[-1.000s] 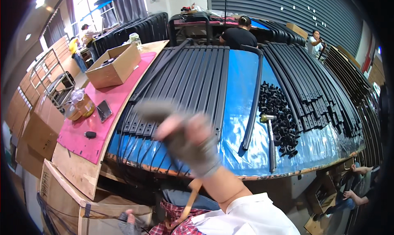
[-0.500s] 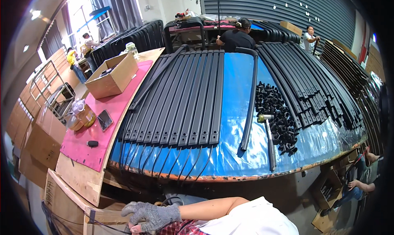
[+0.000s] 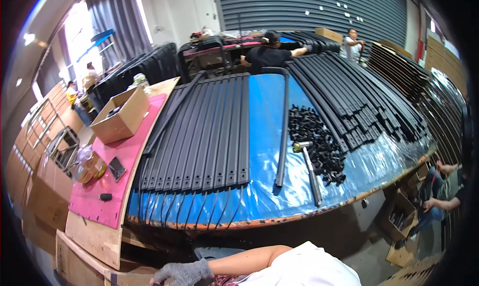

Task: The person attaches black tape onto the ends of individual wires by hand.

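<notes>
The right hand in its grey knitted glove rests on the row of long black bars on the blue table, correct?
No: the head view shows the gloved right hand apart from the long black bars, pictured below the near edge of the blue table.

The bare right forearm (image 3: 244, 260), below a loose white fabric sleeve (image 3: 312, 270), crosses leftward. The grey knit-gloved right hand (image 3: 183, 273) points left, fingers apparently bent, though the lower edge crops them.

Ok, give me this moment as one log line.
right hand: gloved, low by wooden crate, grip unclear | left hand: not seen | black bars: side by side on blue table | hammer: beside black pieces
</notes>
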### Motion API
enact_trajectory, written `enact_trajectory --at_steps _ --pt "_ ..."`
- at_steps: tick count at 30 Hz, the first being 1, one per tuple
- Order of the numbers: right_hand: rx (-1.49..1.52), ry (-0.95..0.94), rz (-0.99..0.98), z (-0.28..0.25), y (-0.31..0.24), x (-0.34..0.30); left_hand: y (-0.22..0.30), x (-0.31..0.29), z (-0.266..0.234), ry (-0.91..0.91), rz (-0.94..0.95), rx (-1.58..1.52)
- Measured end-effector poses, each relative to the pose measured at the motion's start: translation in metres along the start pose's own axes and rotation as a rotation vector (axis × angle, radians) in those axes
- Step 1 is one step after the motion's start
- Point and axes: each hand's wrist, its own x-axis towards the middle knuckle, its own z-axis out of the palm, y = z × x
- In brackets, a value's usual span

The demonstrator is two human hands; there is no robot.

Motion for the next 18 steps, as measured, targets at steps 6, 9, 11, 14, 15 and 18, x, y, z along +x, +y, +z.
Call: enact_trajectory --at_steps 6,9,11,14,15,18 --pt "-0.019 0.087 0.206 0.001 -0.011 -0.014 0.033 0.022 0.085 -0.022 0.541 0.621" --pt "0.084 0.057 0.355 0.015 -0.005 -0.012 0.051 0.055 0.102 -0.091 0.502 0.468" --pt "0.106 0.028 0.374 0.015 -0.009 -0.012 0.054 0.067 0.111 -0.111 0.475 0.442" --pt "0.127 0.036 0.341 0.015 -0.008 -0.015 0.054 0.073 0.114 -0.11 0.458 0.412" --pt "0.04 0.011 0.322 0.015 -0.004 -0.015 0.055 0.072 0.112 -0.102 0.458 0.402" --pt "0.001 -0.015 0.295 0.024 0.009 -0.012 0.054 0.066 0.105 -0.076 0.476 0.364"
